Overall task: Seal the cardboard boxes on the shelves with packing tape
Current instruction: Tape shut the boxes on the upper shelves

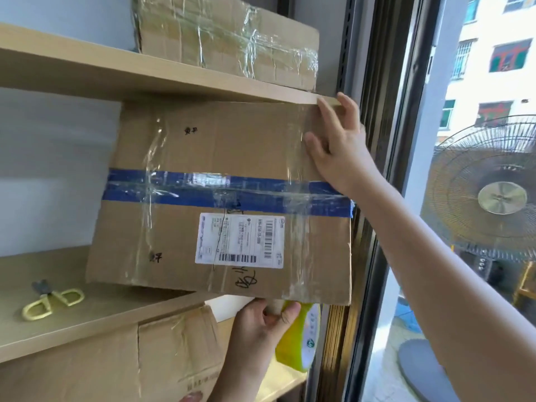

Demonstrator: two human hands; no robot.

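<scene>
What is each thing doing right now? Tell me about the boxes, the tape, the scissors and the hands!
Middle box: tilted, taped, sticking out past the shelf edge.
Top box: on its shelf, taped.
Bottom box: under the shelf.
Tape roll: held.
Scissors: lying on the shelf.
Left hand: grips the tape roll.
Right hand: presses the middle box.

Both hands are bare, with no gloves, rings, watch or bracelet to be seen. The right hand (339, 143) leads into a long bare forearm with no sleeve visible up to the picture's edge. The left hand (258, 323) has short, plain fingernails, and its wrist and the short stretch of forearm in view are likewise uncovered
</scene>
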